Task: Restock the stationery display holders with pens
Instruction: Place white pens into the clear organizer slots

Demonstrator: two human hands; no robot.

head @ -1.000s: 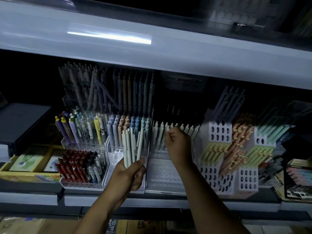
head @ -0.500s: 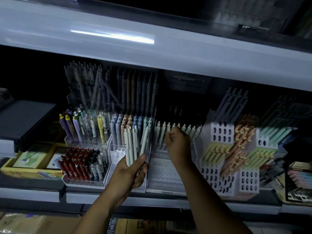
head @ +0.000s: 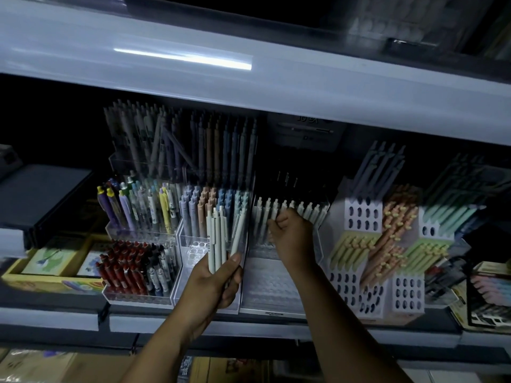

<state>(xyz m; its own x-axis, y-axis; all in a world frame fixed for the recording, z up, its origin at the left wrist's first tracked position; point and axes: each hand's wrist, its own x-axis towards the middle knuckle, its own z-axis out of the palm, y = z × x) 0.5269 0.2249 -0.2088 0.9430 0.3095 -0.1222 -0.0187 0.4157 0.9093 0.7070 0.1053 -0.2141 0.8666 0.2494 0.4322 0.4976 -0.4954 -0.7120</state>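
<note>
At clear tiered acrylic holder [head: 272,288]: right hand [head: 293,236] is curling among pale upright pens [head: 307,211], grasp unclear.
Holder's left: left hand [head: 213,283] is gripping pale pen bundle [head: 218,239].

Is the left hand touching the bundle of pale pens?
Touching. In the head view the left hand wraps thumb and fingers round the lower ends of the pale pens.

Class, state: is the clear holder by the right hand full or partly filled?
Partly filled: the clear holder has pale pens in its back row; front holes are bare.
</note>
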